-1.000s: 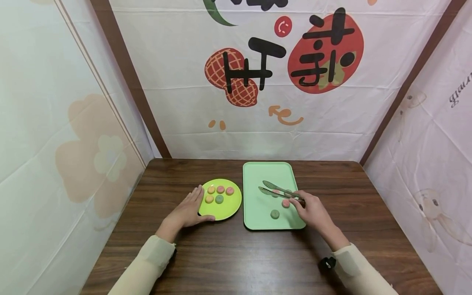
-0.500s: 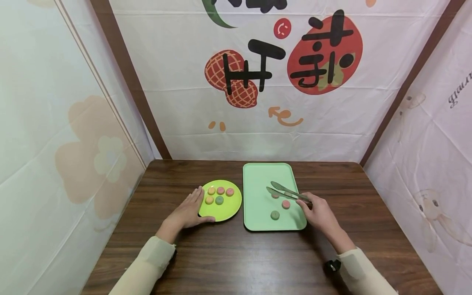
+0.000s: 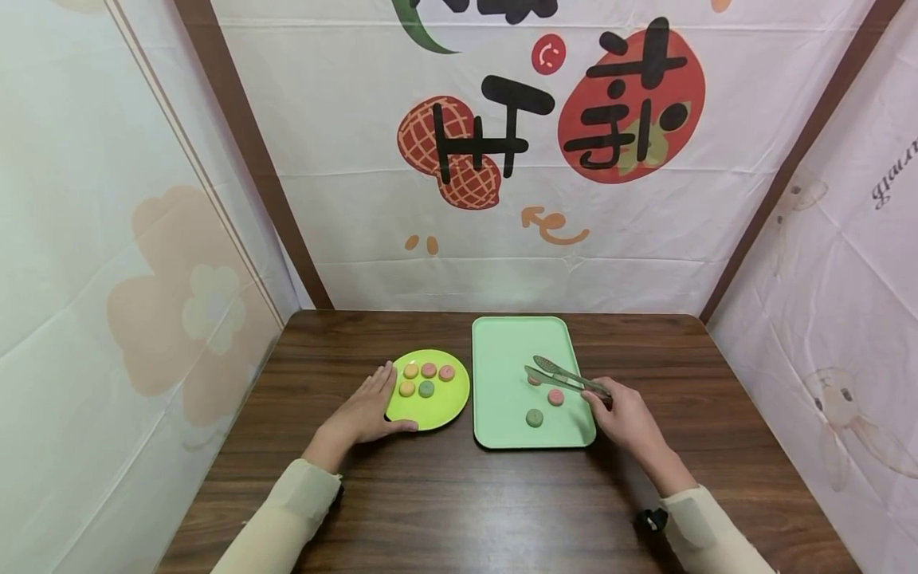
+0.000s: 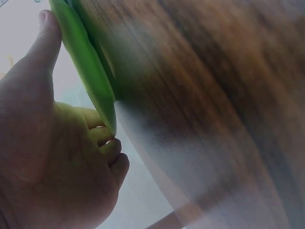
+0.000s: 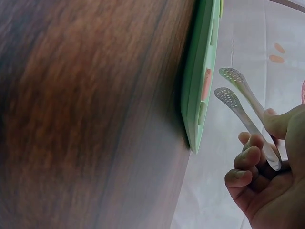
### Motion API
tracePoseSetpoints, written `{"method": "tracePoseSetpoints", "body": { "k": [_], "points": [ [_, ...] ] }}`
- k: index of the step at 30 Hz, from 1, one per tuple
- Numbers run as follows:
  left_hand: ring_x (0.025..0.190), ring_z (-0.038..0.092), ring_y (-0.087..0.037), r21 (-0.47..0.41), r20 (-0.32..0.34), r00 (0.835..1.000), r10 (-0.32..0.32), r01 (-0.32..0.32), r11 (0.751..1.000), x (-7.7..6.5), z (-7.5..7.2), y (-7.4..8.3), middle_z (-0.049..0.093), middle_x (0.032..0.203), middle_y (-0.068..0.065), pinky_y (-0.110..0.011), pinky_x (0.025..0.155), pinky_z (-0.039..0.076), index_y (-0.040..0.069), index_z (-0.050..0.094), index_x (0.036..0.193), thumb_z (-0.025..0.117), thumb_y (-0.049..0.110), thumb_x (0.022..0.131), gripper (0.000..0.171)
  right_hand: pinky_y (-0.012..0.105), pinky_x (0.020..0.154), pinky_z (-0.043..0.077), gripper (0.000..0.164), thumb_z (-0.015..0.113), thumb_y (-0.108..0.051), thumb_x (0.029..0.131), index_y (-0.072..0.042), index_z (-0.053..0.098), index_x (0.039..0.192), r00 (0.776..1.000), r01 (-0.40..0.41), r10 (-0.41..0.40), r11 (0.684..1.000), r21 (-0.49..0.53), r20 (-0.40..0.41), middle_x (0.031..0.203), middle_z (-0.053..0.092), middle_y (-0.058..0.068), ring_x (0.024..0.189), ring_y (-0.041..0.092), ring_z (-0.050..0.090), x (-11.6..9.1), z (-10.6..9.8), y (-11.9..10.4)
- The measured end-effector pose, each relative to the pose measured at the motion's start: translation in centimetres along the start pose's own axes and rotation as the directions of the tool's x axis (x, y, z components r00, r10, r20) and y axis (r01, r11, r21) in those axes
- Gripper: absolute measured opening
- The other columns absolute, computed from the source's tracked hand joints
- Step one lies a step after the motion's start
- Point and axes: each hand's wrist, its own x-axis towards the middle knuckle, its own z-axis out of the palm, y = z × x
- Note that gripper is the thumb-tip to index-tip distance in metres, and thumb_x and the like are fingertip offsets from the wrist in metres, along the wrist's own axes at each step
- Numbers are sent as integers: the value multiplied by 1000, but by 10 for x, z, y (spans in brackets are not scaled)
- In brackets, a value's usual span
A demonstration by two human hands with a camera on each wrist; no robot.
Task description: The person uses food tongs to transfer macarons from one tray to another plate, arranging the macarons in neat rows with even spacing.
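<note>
Change over the last second: in the head view, the tongs (image 5: 249, 123) have shifted toward the right of the frame along with the right hand (image 3: 625, 413), so their tips lie nearer the middle of the mint-green tray (image 3: 502, 343). No macaron on the plate has moved. In the right wrist view the tips stand apart with nothing between them. We read this as a pause between picks: the tongs carry no macaron, and any pick would call for setting the tips around one and squeezing.

Hands: our right hand grips the tongs, thumb on one arm and fingers on the other. Our left hand (image 3: 367, 408) lies along the left edge of the lime-green plate (image 3: 445, 410), fingers straight, thumb spread to the near rim; it looks to be steadying the plate rather than grasping it.

Positions: tray right of centre in the frame, plate left of centre. On the tray, one pink macaron (image 3: 534, 379) is partly covered by the tongs, a second pink macaron (image 3: 555, 397) lies just below them, to the left of the right hand, and a green macaron (image 3: 534, 418) sits lower still. Whether another is hidden under the tongs, we cannot say. On the plate, just right of the left hand, we count five: two yellow, two pink, one green.
</note>
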Motion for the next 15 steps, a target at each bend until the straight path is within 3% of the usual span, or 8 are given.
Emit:
{"method": "tracePoseSetpoints", "body": {
  "k": [15],
  "points": [
    [164, 10, -44, 0, -4, 1000, 4, -4, 1000, -1, -1, 1, 5, 176, -30, -56, 134, 16, -11, 10, 167, 71, 70, 93, 126, 35, 66, 54, 29, 72, -22, 106, 0, 72, 124, 999, -30, 31, 999, -12, 23, 99, 77, 10, 77, 14, 65, 0, 3, 1]
  ]
}}
